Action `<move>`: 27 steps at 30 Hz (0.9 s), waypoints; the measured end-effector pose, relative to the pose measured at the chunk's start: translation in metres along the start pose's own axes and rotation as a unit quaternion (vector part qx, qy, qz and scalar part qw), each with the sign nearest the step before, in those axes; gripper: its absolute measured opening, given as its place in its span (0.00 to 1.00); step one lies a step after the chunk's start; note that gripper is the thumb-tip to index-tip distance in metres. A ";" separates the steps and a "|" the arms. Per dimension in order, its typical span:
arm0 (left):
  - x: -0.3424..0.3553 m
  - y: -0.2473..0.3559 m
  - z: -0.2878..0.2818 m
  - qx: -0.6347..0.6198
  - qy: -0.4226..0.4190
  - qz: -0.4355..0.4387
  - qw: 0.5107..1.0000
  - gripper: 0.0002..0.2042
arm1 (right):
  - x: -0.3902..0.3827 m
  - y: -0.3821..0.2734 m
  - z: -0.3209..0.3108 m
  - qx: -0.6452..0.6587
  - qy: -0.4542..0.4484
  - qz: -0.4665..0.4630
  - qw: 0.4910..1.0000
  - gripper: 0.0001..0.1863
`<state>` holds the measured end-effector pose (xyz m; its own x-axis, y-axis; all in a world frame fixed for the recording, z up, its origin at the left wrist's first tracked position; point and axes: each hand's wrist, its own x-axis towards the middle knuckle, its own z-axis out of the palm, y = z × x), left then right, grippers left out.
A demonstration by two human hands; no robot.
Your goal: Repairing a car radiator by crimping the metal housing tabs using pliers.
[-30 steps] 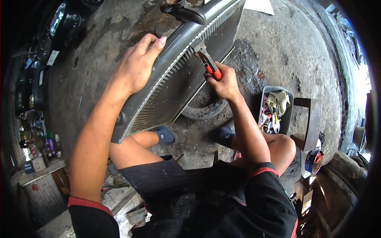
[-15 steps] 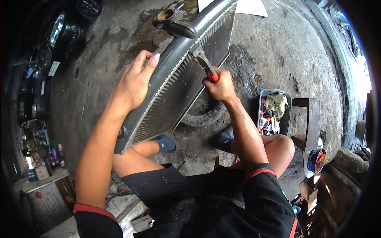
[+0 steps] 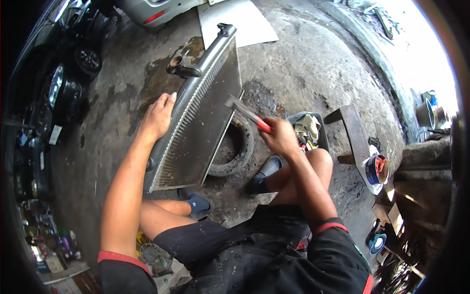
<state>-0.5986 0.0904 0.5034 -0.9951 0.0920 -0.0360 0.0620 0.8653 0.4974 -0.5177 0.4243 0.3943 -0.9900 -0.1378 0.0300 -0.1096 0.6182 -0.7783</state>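
Note:
A car radiator (image 3: 205, 105) with a dark plastic tank along its left edge leans in front of me, tilted, with fine metal fins facing right. A round pipe neck (image 3: 176, 63) juts from the tank. My left hand (image 3: 157, 117) grips the tank's outer side, its fingers partly hidden. My right hand (image 3: 283, 137) is closed round the red handle of wide-headed metal pincers (image 3: 245, 111). The head of this tool is near the radiator's right edge, in front of the fins, apart from the crimped seam; whether it touches the radiator I cannot tell.
A tyre (image 3: 240, 157) lies behind the radiator's lower edge. Right of it stand a grey tool bin (image 3: 320, 130) with a cloth inside and a low wooden bench (image 3: 352, 130). A white sheet (image 3: 249, 24) lies beyond the radiator; parked cars (image 3: 66, 88) line the left.
My right hand has drawn the pincers away from the radiator's crimped seam, toward its right edge. My left hand stays on the tank. The view has shifted, showing more floor ahead.

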 end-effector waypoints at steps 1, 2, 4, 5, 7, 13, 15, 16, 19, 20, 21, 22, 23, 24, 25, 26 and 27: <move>0.002 0.005 0.003 0.038 -0.002 -0.007 0.999 0.27 | -0.026 0.006 -0.016 0.005 0.048 0.015 0.999 0.12; 0.007 0.003 0.007 0.033 -0.008 0.007 0.999 0.27 | -0.054 0.016 -0.035 -0.018 0.066 0.017 0.998 0.12; 0.028 -0.018 0.018 0.068 -0.015 0.090 0.993 0.32 | -0.115 0.050 -0.049 0.028 0.181 0.040 0.982 0.10; 0.044 -0.018 0.015 0.075 -0.087 0.072 0.991 0.34 | -0.138 0.044 -0.062 0.094 0.185 0.056 0.977 0.09; 0.077 -0.038 0.007 0.102 -0.084 0.012 0.991 0.34 | -0.176 0.041 -0.073 0.221 0.213 0.124 0.944 0.16; 0.155 -0.061 0.022 0.039 0.055 -0.089 0.994 0.32 | -0.253 0.102 -0.055 -0.031 0.227 0.383 0.895 0.17; 0.131 -0.007 0.049 0.213 0.049 0.007 0.976 0.30 | -0.303 0.145 -0.027 -0.079 0.149 0.498 0.850 0.22; 0.120 -0.002 0.045 0.216 0.047 0.014 0.975 0.30 | -0.317 0.170 -0.006 -0.062 0.084 0.560 0.822 0.24; 0.094 0.002 0.038 0.282 0.056 0.144 0.947 0.28 | -0.364 0.227 0.070 0.035 -0.003 0.653 0.757 0.28; 0.083 -0.003 0.035 0.276 0.073 0.148 0.947 0.28 | -0.372 0.229 0.092 0.052 -0.012 0.667 0.743 0.30; 0.079 0.004 0.034 0.273 0.074 0.171 0.944 0.27 | -0.389 0.237 0.118 0.065 0.022 0.683 0.727 0.31; 0.072 -0.006 0.019 0.276 0.078 0.180 0.941 0.27 | -0.387 0.230 0.134 0.073 0.008 0.680 0.729 0.37; 0.068 -0.016 0.011 0.295 0.057 0.190 0.935 0.22 | -0.398 0.242 0.154 0.086 -0.017 0.666 0.741 0.42; 0.068 -0.033 0.001 0.316 0.036 0.200 0.927 0.19 | -0.408 0.255 0.175 0.100 -0.042 0.651 0.751 0.47; 0.067 -0.075 -0.023 0.371 0.058 0.302 0.876 0.16 | -0.402 0.257 0.180 0.103 -0.049 0.646 0.754 0.47; 0.064 -0.122 -0.051 0.422 0.078 0.398 0.811 0.17 | -0.394 0.256 0.181 0.096 -0.066 0.641 0.759 0.50; 0.056 -0.157 -0.071 0.442 0.048 0.369 0.816 0.20 | -0.392 0.257 0.183 0.087 -0.084 0.639 0.760 0.54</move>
<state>-0.6695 -0.0752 0.4854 -0.6612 0.7459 0.0806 0.6354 0.6139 -0.4685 -0.1417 0.4956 0.0677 -0.2524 0.3827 -0.8888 0.9590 0.2211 -0.1771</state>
